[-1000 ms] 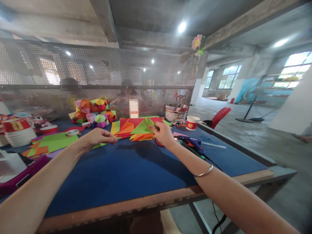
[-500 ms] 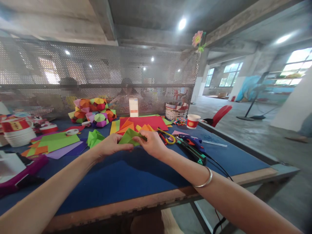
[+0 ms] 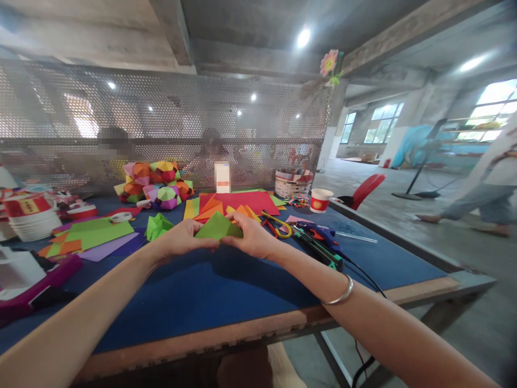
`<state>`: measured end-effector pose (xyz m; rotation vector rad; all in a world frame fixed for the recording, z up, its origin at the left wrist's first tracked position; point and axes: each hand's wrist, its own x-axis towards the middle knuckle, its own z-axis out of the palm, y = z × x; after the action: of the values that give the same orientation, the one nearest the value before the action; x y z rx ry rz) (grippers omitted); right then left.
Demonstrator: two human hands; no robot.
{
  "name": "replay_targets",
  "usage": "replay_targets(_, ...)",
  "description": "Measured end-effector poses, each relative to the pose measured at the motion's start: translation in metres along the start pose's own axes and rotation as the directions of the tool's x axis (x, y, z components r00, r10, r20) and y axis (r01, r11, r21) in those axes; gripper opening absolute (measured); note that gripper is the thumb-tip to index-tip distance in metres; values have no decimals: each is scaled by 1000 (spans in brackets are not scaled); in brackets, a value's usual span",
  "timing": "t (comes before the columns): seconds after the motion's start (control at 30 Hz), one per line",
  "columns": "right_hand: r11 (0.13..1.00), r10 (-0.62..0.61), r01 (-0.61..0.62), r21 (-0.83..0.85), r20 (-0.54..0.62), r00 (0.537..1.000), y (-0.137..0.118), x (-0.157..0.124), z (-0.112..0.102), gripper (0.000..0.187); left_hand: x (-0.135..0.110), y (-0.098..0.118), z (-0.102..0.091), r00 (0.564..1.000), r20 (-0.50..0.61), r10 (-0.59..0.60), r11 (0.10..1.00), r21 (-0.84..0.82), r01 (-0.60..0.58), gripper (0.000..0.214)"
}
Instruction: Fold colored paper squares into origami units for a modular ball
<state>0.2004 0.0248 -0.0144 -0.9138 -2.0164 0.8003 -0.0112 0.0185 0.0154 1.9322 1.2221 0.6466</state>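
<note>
A folded piece of green paper [image 3: 218, 226] is held above the table between both hands. My left hand [image 3: 183, 237] pinches its left corner, thumb along the lower edge. On the other side, my right hand [image 3: 251, 237] grips the right corner with thumb and fingers. The paper's peak points up and away. Just left of my left hand lies another folded green paper piece [image 3: 158, 226]. Behind the hands are folded orange paper pieces [image 3: 212, 207] on a stack topped by a red paper sheet [image 3: 254, 202].
Yellow-handled scissors [image 3: 283, 229], a green-and-black cutter [image 3: 317, 247] and a blue glue gun [image 3: 321, 234] lie to the right. A paper cup [image 3: 321, 200] and woven basket [image 3: 293, 183] stand behind. Colourful paper balls [image 3: 165, 197] are at back left. A person [image 3: 480, 199] walks at far right.
The green paper has tilted so its broad flat face shows more, and my right thumb has moved down to its lower edge. A person has come into view at far right.
</note>
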Motion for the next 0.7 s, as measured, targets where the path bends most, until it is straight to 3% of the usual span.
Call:
replay_targets(0.13, 1000, 1, -2, 17, 25, 1000, 4, 2, -2, 35, 2, -3, -6, 998, 34, 46, 999, 27, -47, 32)
replay_targets(0.33, 999, 52, -52, -14, -1, 999, 9, 2, -13, 26, 4, -10, -21, 999, -6, -49, 997, 60, 49, 29)
replay_targets(0.57, 999, 3, -3, -44, -11, 1000, 10, 3, -17, 27, 3, -8, -29, 999, 37, -29, 995, 99, 25, 28)
replay_targets(0.7, 991, 11, -23, -129, -95, 995, 16, 4, -30, 23, 3, -16, -40, 996, -79, -31, 997, 63, 36, 31)
